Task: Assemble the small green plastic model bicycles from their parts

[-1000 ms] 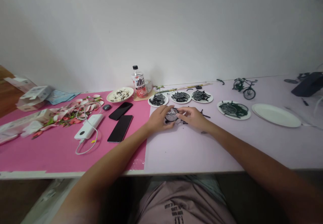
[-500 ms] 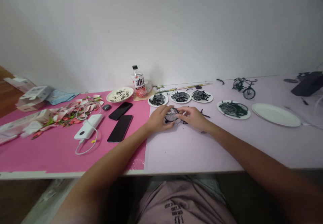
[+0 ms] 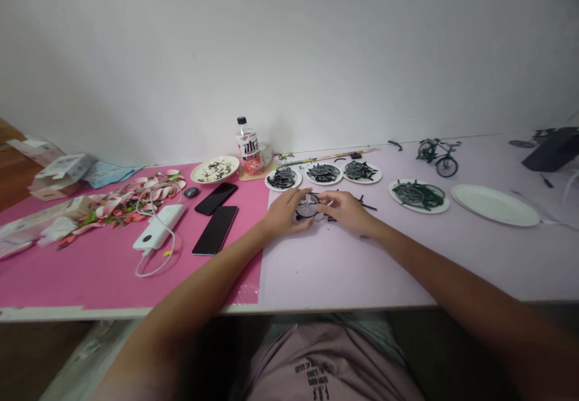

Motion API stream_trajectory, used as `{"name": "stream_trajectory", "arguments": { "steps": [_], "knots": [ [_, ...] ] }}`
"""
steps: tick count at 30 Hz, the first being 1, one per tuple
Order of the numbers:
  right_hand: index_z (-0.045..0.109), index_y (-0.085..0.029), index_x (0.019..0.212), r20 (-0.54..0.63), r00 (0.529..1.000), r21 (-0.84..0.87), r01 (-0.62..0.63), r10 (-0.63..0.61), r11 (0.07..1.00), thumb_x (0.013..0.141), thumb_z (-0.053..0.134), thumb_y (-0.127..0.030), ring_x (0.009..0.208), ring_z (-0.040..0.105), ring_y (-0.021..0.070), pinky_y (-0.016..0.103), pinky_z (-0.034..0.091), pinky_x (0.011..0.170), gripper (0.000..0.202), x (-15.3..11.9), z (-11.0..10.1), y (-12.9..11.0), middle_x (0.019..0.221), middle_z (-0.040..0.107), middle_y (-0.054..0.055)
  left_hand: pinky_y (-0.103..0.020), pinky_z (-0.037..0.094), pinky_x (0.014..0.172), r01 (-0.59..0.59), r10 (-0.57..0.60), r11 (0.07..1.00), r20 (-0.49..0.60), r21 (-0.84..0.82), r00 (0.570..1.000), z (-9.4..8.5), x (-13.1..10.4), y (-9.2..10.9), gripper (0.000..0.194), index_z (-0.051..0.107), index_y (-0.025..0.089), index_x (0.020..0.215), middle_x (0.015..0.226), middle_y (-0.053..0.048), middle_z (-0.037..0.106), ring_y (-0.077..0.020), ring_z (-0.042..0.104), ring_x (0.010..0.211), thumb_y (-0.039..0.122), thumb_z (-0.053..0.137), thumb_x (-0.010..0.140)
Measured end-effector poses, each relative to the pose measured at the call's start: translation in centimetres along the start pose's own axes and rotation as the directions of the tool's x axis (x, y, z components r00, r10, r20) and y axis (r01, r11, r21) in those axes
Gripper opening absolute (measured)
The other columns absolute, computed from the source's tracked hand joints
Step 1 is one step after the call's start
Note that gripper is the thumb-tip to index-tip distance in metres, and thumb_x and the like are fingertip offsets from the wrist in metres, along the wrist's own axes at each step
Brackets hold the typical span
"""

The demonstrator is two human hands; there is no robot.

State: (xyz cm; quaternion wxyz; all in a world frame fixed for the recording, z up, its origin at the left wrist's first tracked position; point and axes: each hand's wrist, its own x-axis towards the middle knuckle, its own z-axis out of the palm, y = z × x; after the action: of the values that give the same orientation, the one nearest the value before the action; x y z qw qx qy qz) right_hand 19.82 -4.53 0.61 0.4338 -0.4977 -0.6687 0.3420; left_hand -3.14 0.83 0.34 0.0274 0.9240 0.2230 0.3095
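Note:
Between my two hands is a dark spoked toy bicycle wheel (image 3: pixel 307 206), held just above the lilac part of the table. My left hand (image 3: pixel 288 210) curls round its left side, thumb below and fingers above. Fingers of my right hand (image 3: pixel 344 209) pinch at the wheel's right edge. Partly hidden beneath and behind my right hand lie loose dark plastic parts (image 3: pixel 369 205). Just beyond my hands stand three small white plates of black bicycle parts: a left plate (image 3: pixel 268 185), a middle plate (image 3: pixel 310 179) and a right plate (image 3: pixel 378 178).
To the right are a plate of green-black wheels (image 3: pixel 429 209), a bare white plate (image 3: pixel 497 208) and an assembled toy bicycle (image 3: pixel 438 155). Leftward lie two phones (image 3: pixel 216 230), a white power bank (image 3: pixel 158 227) with cable, artificial petals (image 3: pixel 131 202), a drink bottle (image 3: pixel 249 151) and a bowl (image 3: pixel 215 178).

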Motion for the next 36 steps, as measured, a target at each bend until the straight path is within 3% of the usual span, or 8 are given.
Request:
{"name": "stream_trajectory", "arguments": {
  "steps": [10,24,30,36],
  "knots": [
    [0.077,-0.019,0.12,-0.027,0.999,-0.041,0.019,-0.02,0.999,0.087,0.076,-0.045,0.089,0.07,0.023,0.035,0.058,0.078,0.042,0.3,-0.3,0.5,0.11,0.078,0.01,-0.047,0.055,0.102,0.038,-0.038,0.999,0.004,0.014,0.999,0.5,-0.1,-0.4,0.075,0.048,0.017,0.149,0.132,-0.019,0.065,-0.0337,0.065,0.12,0.062,0.065,0.093],
    [0.075,-0.021,0.131,0.017,0.992,-0.303,0.123,-0.124,0.945,0.098,0.066,-0.036,0.102,0.07,0.0284,0.041,0.057,0.089,0.037,-0.5,-0.4,-1.0,0.119,0.077,0.013,-0.044,0.057,0.099,-0.001,0.004,0.999,-0.048,0.053,0.999,1.2,-0.2,-0.5,0.074,0.051,0.017,0.147,0.126,-0.019,0.068,-0.0315,0.068,0.117,0.065,0.064,0.093],
    [0.073,-0.02,0.135,0.04,0.988,-0.312,0.153,-0.148,0.938,0.097,0.064,-0.026,0.104,0.07,0.0278,0.041,0.055,0.094,0.039,-0.5,-0.6,-1.2,0.12,0.078,0.012,-0.044,0.057,0.097,-0.035,0.039,0.998,-0.108,0.044,0.993,1.5,0.0,-0.6,0.078,0.054,0.012,0.144,0.12,-0.02,0.071,-0.0323,0.069,0.113,0.069,0.063,0.092],
    [0.074,-0.017,0.133,0.058,0.992,-0.336,0.124,-0.111,0.934,0.096,0.063,-0.022,0.098,0.072,0.0269,0.038,0.057,0.091,0.039,-0.7,-0.2,-1.7,0.117,0.079,0.013,-0.044,0.055,0.1,0.001,0.0,1.0,-0.091,0.009,0.996,1.5,-0.1,-0.5,0.075,0.055,0.017,0.147,0.123,-0.019,0.07,-0.0316,0.068,0.115,0.066,0.067,0.091]
  ]
}}
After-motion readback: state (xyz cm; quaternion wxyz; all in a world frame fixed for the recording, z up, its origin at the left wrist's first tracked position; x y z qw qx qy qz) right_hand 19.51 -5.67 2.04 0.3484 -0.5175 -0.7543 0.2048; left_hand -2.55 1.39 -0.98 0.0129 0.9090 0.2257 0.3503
